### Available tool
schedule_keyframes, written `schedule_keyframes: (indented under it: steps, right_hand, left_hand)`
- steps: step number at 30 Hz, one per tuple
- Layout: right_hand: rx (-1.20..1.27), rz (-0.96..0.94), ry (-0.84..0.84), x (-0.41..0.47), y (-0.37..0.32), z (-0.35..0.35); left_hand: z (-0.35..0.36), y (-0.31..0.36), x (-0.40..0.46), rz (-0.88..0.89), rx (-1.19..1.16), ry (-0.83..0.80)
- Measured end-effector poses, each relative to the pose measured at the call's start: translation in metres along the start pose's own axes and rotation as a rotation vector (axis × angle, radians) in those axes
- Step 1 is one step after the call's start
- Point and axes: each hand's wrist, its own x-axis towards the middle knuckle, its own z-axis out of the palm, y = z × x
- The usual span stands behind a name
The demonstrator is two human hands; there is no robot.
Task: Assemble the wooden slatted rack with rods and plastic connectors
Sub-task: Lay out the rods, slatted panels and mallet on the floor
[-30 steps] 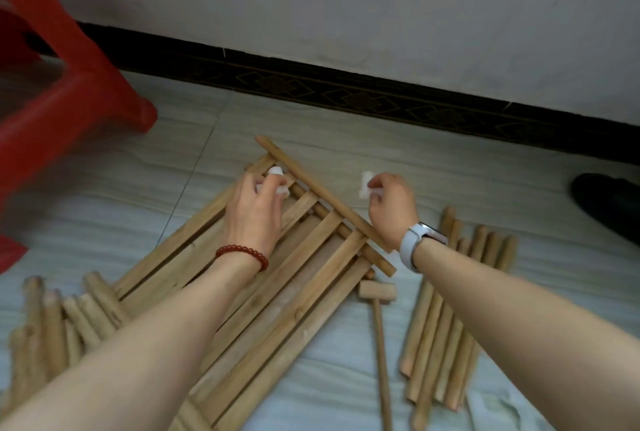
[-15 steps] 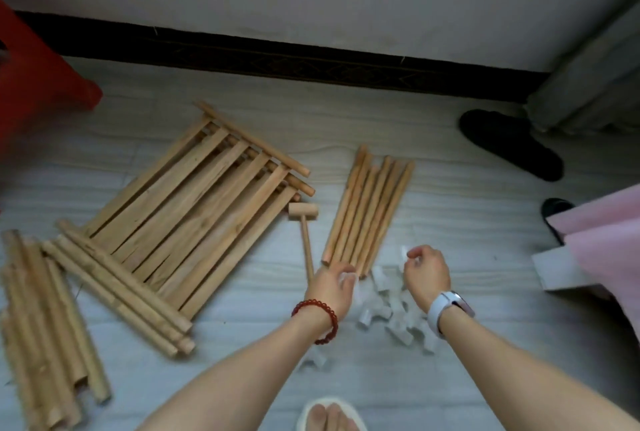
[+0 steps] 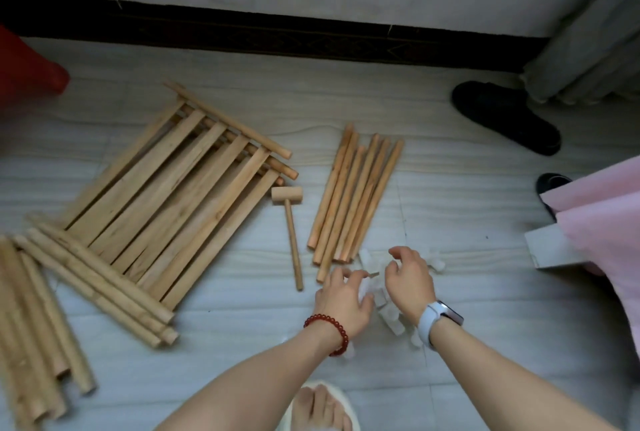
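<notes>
Both hands are down in the pile of white plastic connectors (image 3: pixel 391 316) on the floor (image 3: pixel 467 257). Left hand (image 3: pixel 344 299) has its grip curled round one white piece; right hand (image 3: pixel 410 278) hovers with fingers hooked over the pile, and whether it holds anything I can't tell. Just beyond lie a bundle of rods (image 3: pixel 356 198) and a small wooden mallet (image 3: pixel 289 222). Further left, the slatted panel (image 3: pixel 173 202) lies flat, more rods (image 3: pixel 38 319) beside it.
</notes>
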Motion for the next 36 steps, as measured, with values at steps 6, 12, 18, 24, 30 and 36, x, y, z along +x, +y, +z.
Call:
schedule_keyframes:
  steps: [6, 12, 18, 24, 30, 36]
  right_hand:
    - [-0.269, -0.442, -0.03, -0.007, -0.036, 0.018]
    - [-0.347, -0.689, -0.328, -0.009, -0.108, 0.057]
    - [-0.138, -0.415, -0.585, -0.006, -0.204, 0.112]
    - [-0.17, -0.229, -0.58, -0.003, -0.251, 0.138]
    - [0.295, 0.008, -0.595, 0.025, -0.282, 0.133]
    - [0.955, 0.447, -0.594, 0.029, -0.303, 0.144]
  left_hand:
    - [-0.049, -0.051, -0.017, 0.015, 0.232, 0.222]
    - [-0.115, -0.139, -0.062, -0.158, 0.503, 0.328]
    - [-0.136, -0.213, -0.087, -0.447, 0.464, 0.113]
    - [-0.161, -0.236, -0.071, -0.44, 0.428, 0.103]
    - [-0.197, -0.261, -0.053, -0.401, 0.35, 0.222]
    - [-0.196, -0.266, -0.052, -0.383, 0.184, 0.416]
